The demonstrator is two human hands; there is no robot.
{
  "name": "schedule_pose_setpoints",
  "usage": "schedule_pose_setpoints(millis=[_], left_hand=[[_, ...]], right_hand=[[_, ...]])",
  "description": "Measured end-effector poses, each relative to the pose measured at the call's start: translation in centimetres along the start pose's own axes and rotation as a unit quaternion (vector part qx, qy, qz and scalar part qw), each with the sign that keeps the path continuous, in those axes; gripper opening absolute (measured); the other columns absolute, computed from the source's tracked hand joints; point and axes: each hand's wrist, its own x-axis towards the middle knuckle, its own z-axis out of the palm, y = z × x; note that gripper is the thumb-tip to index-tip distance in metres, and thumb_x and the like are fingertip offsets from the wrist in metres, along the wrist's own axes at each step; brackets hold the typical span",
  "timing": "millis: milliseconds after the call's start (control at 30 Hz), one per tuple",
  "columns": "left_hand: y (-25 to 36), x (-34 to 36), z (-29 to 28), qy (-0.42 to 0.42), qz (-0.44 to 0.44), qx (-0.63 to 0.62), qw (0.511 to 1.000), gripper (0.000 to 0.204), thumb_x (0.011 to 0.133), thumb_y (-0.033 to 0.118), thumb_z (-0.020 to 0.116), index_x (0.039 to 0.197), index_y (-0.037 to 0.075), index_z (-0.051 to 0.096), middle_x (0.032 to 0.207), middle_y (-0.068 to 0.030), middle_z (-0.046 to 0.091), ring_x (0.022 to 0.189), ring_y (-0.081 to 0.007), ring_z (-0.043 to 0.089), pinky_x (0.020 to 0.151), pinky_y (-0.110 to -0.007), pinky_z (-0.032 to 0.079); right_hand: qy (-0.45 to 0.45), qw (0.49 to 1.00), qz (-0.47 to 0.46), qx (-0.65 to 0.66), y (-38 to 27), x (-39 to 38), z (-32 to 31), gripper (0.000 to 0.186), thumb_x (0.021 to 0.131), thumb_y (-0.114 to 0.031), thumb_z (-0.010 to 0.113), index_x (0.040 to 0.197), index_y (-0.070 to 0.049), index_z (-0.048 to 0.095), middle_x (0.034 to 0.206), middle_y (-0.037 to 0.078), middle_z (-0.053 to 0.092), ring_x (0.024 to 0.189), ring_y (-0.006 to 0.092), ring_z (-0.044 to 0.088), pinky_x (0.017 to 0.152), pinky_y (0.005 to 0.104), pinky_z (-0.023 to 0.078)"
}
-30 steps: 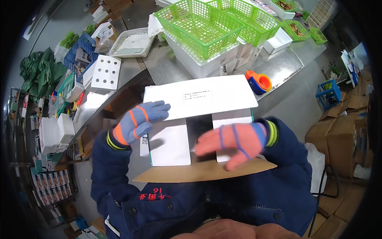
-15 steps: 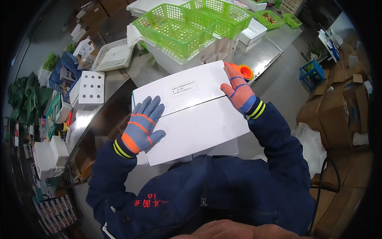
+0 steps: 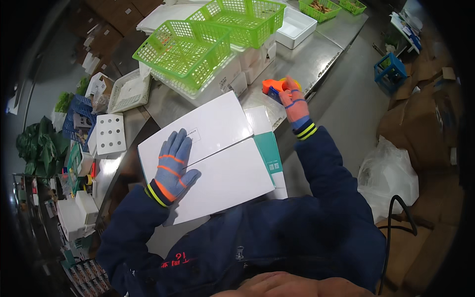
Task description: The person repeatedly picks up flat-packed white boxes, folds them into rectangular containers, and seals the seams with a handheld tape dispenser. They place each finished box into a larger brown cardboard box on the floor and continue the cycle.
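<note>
My left hand (image 3: pixel 173 166), in a grey-blue glove with orange stripes, lies flat with fingers apart on a white box (image 3: pixel 222 178). Its two top flaps are folded down to meet at a seam. A teal and white side panel (image 3: pixel 270 158) sticks out at its right. My right hand (image 3: pixel 293 101), in a salmon glove with blue stripes, reaches past the box and grips an orange and blue tape dispenser (image 3: pixel 272 85) on the steel table (image 3: pixel 331 39), its fingertips partly hidden.
Green baskets (image 3: pixel 180 49) stand on white foam boxes behind the box. A white tray (image 3: pixel 128 91), blue crate (image 3: pixel 79 114) and holed white panel (image 3: pixel 110 133) lie left. Cardboard (image 3: pixel 410 128) and a plastic bag (image 3: pixel 383 178) are at the right.
The box's flaps came down over the dark opening. My right hand then left the box, moved forward and took hold of the tape dispenser. My left hand stayed on the lid.
</note>
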Motion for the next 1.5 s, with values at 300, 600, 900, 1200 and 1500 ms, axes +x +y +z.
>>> schedule_pose_setpoints(millis=[300, 600, 900, 1200, 1500], left_hand=[[-0.6, 0.9, 0.8, 0.115, -0.099, -0.305, 0.94, 0.061, 0.081, 0.02, 0.055, 0.134, 0.001, 0.032, 0.138, -0.0146, 0.034, 0.129, -0.0266, 0.031, 0.106, -0.037, 0.023], [-2.0, -0.3, 1.5, 0.142, -0.093, -0.481, 0.86, 0.061, 0.081, 0.021, 0.06, 0.132, -0.001, 0.034, 0.133, -0.0144, 0.04, 0.125, -0.0246, 0.037, 0.105, -0.036, 0.026], [-4.8, -1.3, 2.3, 0.137, -0.088, -0.583, 0.796, 0.059, 0.087, 0.039, 0.055, 0.131, 0.005, 0.035, 0.128, -0.008, 0.044, 0.119, -0.0192, 0.041, 0.101, -0.034, 0.032], [-5.1, -0.8, 0.5, 0.207, -0.053, -0.791, 0.573, 0.07, 0.081, 0.053, 0.054, 0.127, 0.002, 0.04, 0.122, -0.0117, 0.05, 0.109, -0.0247, 0.051, 0.095, -0.038, 0.041], [-5.5, -0.7, 1.0, 0.242, -0.022, -0.733, 0.635, 0.074, 0.075, 0.049, 0.065, 0.126, 0.0, 0.04, 0.117, -0.0123, 0.054, 0.104, -0.0252, 0.054, 0.093, -0.04, 0.044]], right_hand=[[-0.152, 0.842, 0.152, -0.495, 13.8, 7.3, 0.0, 0.054, 0.072, -0.038, 0.062, 0.116, -0.007, 0.054, 0.113, 0.015, 0.057, 0.114, 0.0334, 0.047, 0.097, 0.0378, 0.034], [-0.032, 0.962, 0.164, 0.217, 1.9, 4.2, -4.9, 0.034, 0.074, -0.018, 0.071, 0.099, 0.003, 0.06, 0.087, 0.007, 0.064, 0.078, 0.0123, 0.06, 0.072, 0.0238, 0.048], [-0.161, 0.908, -0.336, -0.192, -23.0, -5.5, 10.4, 0.029, 0.069, -0.026, 0.068, 0.083, -0.005, 0.054, 0.072, 0.015, 0.06, 0.073, 0.0357, 0.057, 0.068, 0.0428, 0.044], [-0.21, 0.843, -0.399, -0.295, -23.5, -8.3, 14.1, 0.044, 0.07, -0.023, 0.068, 0.105, -0.002, 0.054, 0.093, 0.015, 0.058, 0.09, 0.0356, 0.053, 0.079, 0.0412, 0.043], [-0.112, 0.947, 0.098, -0.286, -13.8, -9.9, 5.1, 0.066, 0.083, -0.04, 0.054, 0.131, 0.002, 0.034, 0.097, 0.026, 0.059, 0.093, 0.0379, 0.056, 0.082, 0.0393, 0.044]])
